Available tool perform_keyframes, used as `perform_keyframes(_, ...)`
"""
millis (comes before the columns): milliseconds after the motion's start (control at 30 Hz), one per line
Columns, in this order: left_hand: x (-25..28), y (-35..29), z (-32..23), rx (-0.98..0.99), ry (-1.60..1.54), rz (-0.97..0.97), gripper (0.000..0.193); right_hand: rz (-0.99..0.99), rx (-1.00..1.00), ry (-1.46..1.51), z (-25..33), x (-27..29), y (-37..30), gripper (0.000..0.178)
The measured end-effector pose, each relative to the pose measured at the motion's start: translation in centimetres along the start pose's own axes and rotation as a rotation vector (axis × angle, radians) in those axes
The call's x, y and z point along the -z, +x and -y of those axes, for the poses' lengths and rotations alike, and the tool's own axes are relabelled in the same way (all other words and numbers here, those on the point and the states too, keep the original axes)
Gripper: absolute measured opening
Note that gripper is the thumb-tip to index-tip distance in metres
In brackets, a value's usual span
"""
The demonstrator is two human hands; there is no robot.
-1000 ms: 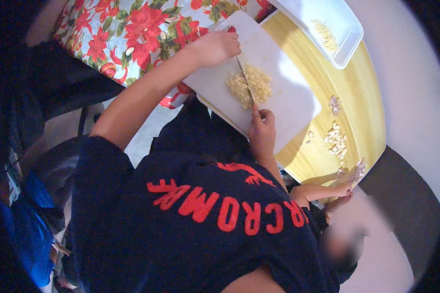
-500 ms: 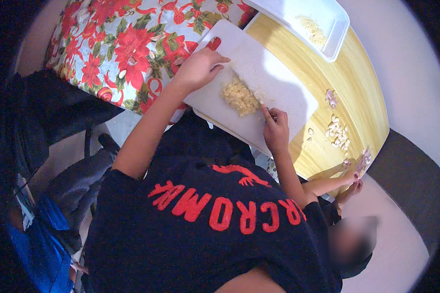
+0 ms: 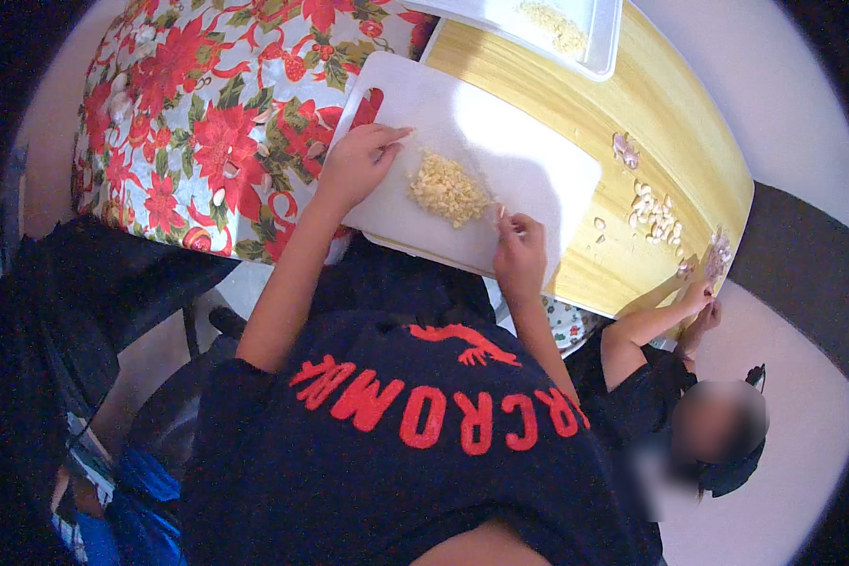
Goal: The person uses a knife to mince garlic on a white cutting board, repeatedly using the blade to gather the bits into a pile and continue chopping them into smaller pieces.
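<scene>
A heap of chopped garlic (image 3: pixel 448 189) lies on a white cutting board (image 3: pixel 538 160). My right hand (image 3: pixel 521 253) is closed at the heap's right side, around the handle of a knife. The knife's thin blade shows only faintly, seen nearly edge-on against the garlic. Left of the heap, my left hand (image 3: pixel 357 168) hovers over the board near its red-lined handle slot. Its fingers are stretched toward the garlic, with the thumb slightly apart, and I see nothing held in them.
A white tray (image 3: pixel 606 58) with chopped garlic stands at the back. Peeled cloves (image 3: pixel 656 215) and skins (image 3: pixel 624 149) lie on the wooden tabletop (image 3: pixel 693 141) at right, near another person's hands (image 3: pixel 706 304). A poinsettia-patterned cloth (image 3: pixel 226 141) with scattered cloves covers the left side.
The view has shifted, so board and tray appear farther left. My right hand has moved slightly nearer to me, and the garlic heap is more exposed. The other person's head has come further into view.
</scene>
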State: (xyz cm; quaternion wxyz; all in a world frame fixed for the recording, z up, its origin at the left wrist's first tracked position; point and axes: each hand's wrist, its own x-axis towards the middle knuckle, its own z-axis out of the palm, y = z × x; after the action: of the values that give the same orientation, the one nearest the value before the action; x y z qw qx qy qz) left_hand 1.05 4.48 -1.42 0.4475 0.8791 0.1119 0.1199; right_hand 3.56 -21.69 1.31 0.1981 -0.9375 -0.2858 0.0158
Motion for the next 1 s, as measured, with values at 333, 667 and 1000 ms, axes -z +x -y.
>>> perform_keyframes(333,-0.1,-0.3,-1.0,0.096,-0.045,-0.010,0.026,-0.013,-0.153,0.125,3.5,-2.4,-2.8,0.042)
perform_keyframes(667,-0.2,-2.3,-1.1,0.072,-0.064,-0.050,0.027,-0.035,-0.307,0.066,2.6,-1.4,-5.3,0.043)
perform_keyframes(1000,0.4,-3.7,-0.9,0.057,-0.062,-0.106,0.027,-0.022,-0.088,0.087,2.3,-1.5,1.8,0.041)
